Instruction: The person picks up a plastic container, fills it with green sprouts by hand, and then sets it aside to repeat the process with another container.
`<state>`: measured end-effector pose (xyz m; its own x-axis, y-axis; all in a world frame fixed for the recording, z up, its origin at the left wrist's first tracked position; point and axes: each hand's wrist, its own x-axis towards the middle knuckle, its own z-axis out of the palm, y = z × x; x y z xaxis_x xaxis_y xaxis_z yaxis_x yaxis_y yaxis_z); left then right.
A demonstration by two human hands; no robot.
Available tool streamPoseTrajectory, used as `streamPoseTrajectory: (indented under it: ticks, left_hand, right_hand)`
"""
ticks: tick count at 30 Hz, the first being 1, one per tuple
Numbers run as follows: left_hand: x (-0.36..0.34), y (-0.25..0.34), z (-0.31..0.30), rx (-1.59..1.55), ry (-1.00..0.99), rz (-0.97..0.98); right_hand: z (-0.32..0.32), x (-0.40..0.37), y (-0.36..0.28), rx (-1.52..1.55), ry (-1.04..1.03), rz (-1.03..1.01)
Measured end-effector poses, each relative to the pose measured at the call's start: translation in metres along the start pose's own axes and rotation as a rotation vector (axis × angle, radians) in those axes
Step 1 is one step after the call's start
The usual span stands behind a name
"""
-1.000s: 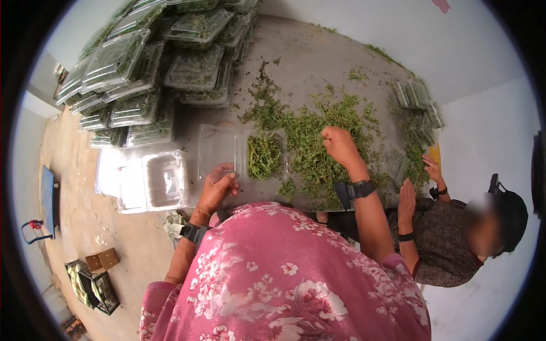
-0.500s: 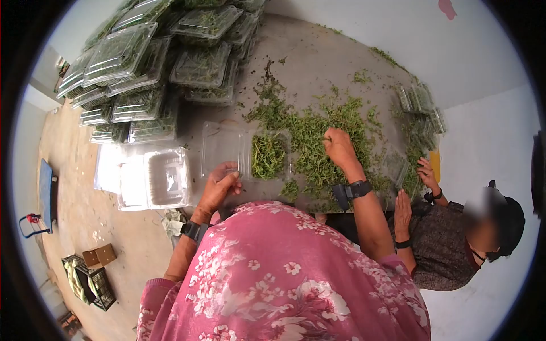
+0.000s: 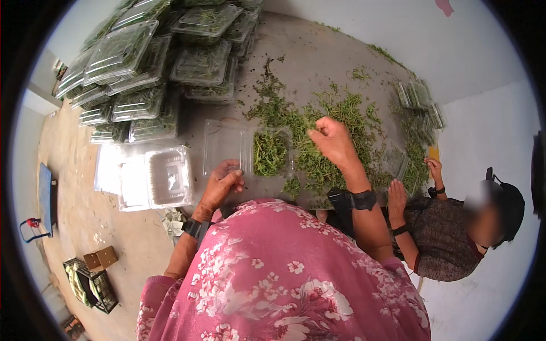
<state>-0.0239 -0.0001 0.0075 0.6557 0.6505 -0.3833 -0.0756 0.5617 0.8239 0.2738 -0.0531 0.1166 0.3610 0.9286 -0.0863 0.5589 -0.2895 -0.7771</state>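
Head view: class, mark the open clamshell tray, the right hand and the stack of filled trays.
open clamshell tray point(image 3: 224, 145), head view, bare lid half
right hand point(image 3: 334, 141), head view, back of the hand
stack of filled trays point(image 3: 122, 51), head view, lid of a top tray

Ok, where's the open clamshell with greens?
In the head view, centre: the open clamshell lies between the left hand at its lid and the right hand over the loose greens.
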Motion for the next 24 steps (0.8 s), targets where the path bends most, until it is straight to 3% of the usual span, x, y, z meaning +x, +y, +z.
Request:
streamPoseTrajectory:
  ticks: [3,10,13,16,22,24]
  left_hand:
    - [-0.001,0.0,0.0,0.003,-0.008,0.014]
    - [-0.003,0.002,0.002,0.01,-0.002,0.029]
    - [0.001,-0.003,-0.001,0.01,-0.013,0.035]
    - [0.0,-0.002,-0.001,0.017,-0.016,0.038]
    - [0.001,-0.007,-0.002,-0.003,0.004,0.041]
    - [0.001,-0.006,-0.003,0.003,-0.002,0.045]
  right_hand:
    - [0.022,0.0,-0.007,-0.11,-0.079,0.107]
    - [0.036,-0.015,-0.002,-0.242,-0.035,-0.073]
    - [0.026,-0.014,-0.012,-0.241,-0.144,0.039]
    - [0.033,-0.018,-0.011,-0.284,-0.171,-0.038]
    - [0.06,-0.019,-0.015,-0.658,-0.236,-0.011]
    - [0.065,-0.018,-0.004,-0.649,-0.188,-0.102]
